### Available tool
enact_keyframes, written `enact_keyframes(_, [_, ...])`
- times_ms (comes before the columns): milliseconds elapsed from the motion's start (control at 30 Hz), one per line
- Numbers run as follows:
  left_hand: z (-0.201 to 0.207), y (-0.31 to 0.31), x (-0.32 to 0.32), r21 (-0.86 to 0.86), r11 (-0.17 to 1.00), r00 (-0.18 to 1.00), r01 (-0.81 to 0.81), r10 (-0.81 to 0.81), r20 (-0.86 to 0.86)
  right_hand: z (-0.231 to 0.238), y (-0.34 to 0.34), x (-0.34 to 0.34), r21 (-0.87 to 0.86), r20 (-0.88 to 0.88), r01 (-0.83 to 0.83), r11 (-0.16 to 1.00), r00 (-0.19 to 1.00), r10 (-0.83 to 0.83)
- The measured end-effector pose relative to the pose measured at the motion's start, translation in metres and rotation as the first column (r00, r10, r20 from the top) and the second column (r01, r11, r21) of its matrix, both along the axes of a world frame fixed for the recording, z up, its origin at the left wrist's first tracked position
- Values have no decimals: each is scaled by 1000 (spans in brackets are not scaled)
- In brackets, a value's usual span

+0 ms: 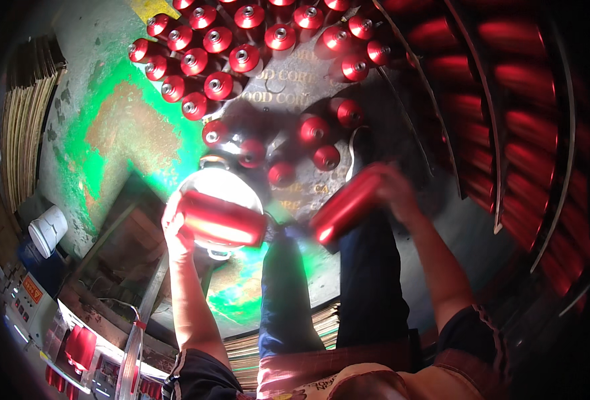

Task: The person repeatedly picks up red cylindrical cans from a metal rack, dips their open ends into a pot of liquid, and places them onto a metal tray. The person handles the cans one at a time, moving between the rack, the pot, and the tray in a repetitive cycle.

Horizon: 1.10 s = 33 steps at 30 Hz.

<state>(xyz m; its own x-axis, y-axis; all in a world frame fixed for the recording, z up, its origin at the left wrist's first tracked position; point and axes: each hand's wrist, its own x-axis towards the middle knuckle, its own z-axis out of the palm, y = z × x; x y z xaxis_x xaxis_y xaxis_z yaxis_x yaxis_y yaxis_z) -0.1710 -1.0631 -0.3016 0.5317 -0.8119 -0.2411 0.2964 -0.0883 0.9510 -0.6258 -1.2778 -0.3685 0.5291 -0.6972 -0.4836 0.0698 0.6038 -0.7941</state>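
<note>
My left hand [176,227] is closed round one end of a shiny red metal cylinder [222,220], which lies nearly level above a brightly lit white round pot [232,183]. Another red metal cylinder [348,205] is tilted in my right hand [394,192], its upper end in the grip and its lower end toward my knees. Motion blurs that hand slightly. Beyond the pot, several red cylinders [314,129] with rounded shoulders and narrow metal necks stand upright on the floor. The far ends of my fingers are hidden behind the cylinders I hold.
A dense group of upright red cylinders [218,40] covers the far floor. At right, more lie stacked on their sides between metal bars [492,127]. A white bucket [48,231], piled flat sheets [27,127] and a control panel [32,303] are at left. My legs [372,280] extend below.
</note>
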Motion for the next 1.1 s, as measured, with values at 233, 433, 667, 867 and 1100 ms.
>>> enact_keyframes(233, [-38,164,-8,377,892,956,247,-162,-243,-46,163,164,488,546,-607,627,773,323])
enact_keyframes(433, [-98,225,11,-306,952,331,-6,-287,-899,-72,253,252,456,686,-747,483,641,344])
enact_keyframes(667, [-130,268,16,-392,908,214,-147,-358,-909,-55,281,272,514,780,-762,393,606,155])
enact_keyframes(867, [-112,235,9,-185,973,437,-134,-110,-893,-40,210,208,425,648,-623,657,716,259])
enact_keyframes(1100, [-37,14,14,43,958,958,-285,286,-32,11,-9,11,-191,135,183,964,978,-159])
